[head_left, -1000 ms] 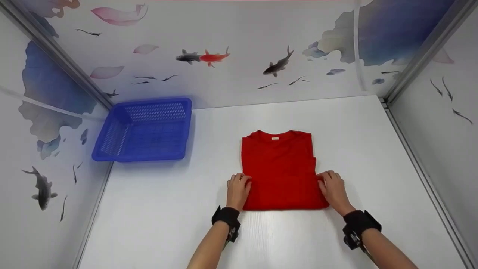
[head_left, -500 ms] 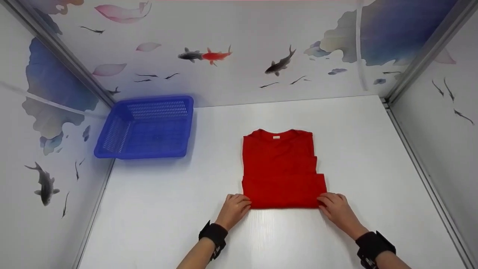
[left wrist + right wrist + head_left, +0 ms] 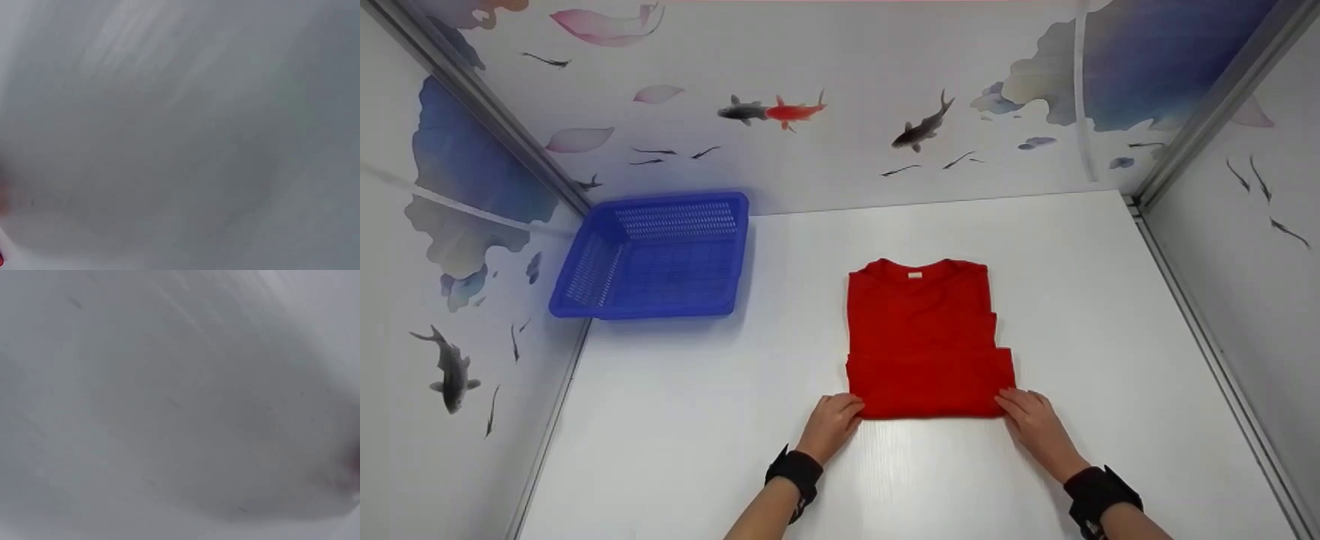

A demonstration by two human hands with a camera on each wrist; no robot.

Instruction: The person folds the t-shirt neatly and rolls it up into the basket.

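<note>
In the head view a red T-shirt lies folded on the white table, its neckline and small pale label at the far end. The hem part is turned up into a band across the near end. My left hand pinches the band's near left corner, fingertips on top of the cloth. At the near right corner, my right hand pinches the fabric the same way. Both wrist views show mostly blurred white tabletop, with just a sliver of red at the left wrist view's edge.
A blue plastic basket with slotted walls stands at the back left of the white table. Printed panels with fish and petals wall in the back and both sides. Black straps circle both wrists.
Both hands have slid from the shirt's sides down to its near corners. The fold's upper edge now shows across the shirt. Over the last half second the hands barely shift.
</note>
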